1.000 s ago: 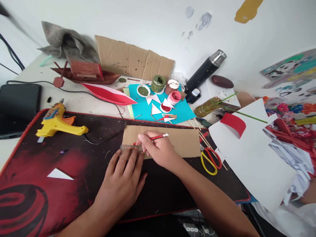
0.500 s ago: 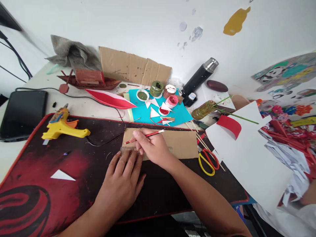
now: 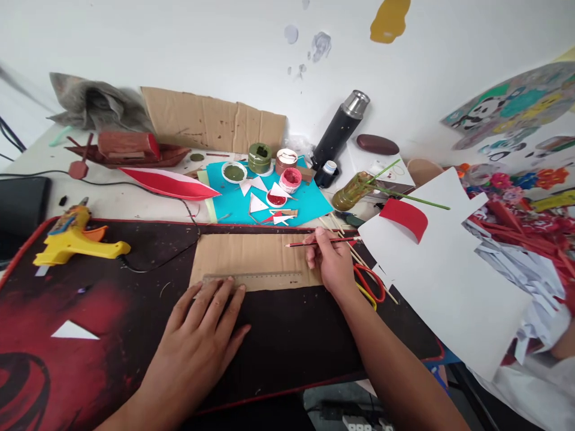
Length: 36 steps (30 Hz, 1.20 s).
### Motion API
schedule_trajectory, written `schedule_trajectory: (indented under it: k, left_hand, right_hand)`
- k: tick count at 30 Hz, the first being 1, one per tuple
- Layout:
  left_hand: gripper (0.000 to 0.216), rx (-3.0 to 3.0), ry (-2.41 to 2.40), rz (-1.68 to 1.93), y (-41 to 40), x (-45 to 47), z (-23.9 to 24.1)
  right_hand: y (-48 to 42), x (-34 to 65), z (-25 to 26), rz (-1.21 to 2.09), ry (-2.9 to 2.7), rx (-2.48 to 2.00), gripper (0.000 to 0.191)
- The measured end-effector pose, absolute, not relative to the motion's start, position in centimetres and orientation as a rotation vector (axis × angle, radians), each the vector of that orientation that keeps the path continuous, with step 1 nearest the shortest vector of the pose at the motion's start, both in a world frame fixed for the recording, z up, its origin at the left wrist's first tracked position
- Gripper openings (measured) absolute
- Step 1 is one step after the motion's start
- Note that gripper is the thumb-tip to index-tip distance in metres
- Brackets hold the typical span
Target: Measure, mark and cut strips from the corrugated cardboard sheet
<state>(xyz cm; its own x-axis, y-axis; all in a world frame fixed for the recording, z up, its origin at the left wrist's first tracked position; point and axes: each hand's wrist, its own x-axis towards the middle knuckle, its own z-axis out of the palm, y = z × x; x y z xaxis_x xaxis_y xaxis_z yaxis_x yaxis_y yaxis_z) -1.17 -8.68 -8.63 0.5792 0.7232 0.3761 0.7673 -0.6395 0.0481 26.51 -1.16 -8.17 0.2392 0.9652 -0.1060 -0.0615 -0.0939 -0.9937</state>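
Note:
A strip of brown cardboard (image 3: 251,251) lies on the dark mat. Along its near edge rests a clear ruler (image 3: 269,278). My left hand (image 3: 202,323) lies flat with its fingers spread, the fingertips pressing on the ruler's left end. In my right hand (image 3: 330,257) is a red and black pencil (image 3: 299,243), gripped between thumb and fingers above the right end of the cardboard. Its tip points left. Scissors (image 3: 372,284) with red and yellow handles lie just right of that wrist, partly hidden by it.
A yellow glue gun (image 3: 76,239) lies at left, its cord trailing toward the cardboard. Behind are paint pots (image 3: 259,158) on blue paper (image 3: 220,203), a red paper boat (image 3: 171,184), a brown model boat (image 3: 128,149) and a black flask (image 3: 339,129). White paper (image 3: 453,281) covers the right side.
My right hand has moved right with the pencil, away from my left hand, uncovering the ruler. My left hand stays on the ruler. The camera view has shifted right.

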Motion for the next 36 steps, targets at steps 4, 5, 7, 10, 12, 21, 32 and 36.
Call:
schedule_trajectory:
  k: [4,5,7,10,12,21,32,36]
  left_hand:
    - [0.054,-2.743,-1.277,-0.531,-8.5,1.0,-8.5]
    - [0.055,-2.754,-1.285,-0.523,-8.4,1.5,-8.5]
    - [0.059,-2.775,-1.298,-0.526,-8.3,2.4,-8.6]
    - [0.062,-2.786,-1.336,-0.548,-8.3,3.3,-8.8]
    - [0.061,-2.792,-1.348,-0.566,-8.5,3.6,-8.9]
    - [0.056,-2.819,-1.369,-0.626,-8.8,3.8,-9.6]
    - [0.062,-2.843,-1.365,-0.605,-8.9,3.7,-9.9]
    - [0.062,-2.86,-1.373,-0.58,-8.8,3.7,-9.7]
  right_hand:
    - [-1.4,26.3,-8.0,1.123,-0.94,-1.327,0.059]
    - [-1.4,26.3,-8.0,1.12,-0.938,-1.326,0.059]
    - [-1.6,26.4,-7.9,1.11,-0.922,-1.327,0.06]
    - [-1.8,26.6,-7.9,1.099,-0.886,-1.338,0.061]
    - [-1.8,26.7,-8.0,1.105,-0.878,-1.338,0.061]
    - [-2.1,26.7,-7.2,1.095,-0.878,-1.355,0.059]
    - [-2.3,26.6,-6.9,1.108,-0.884,-1.377,0.057]
    - [-2.4,26.4,-6.7,1.102,-0.888,-1.386,0.057]
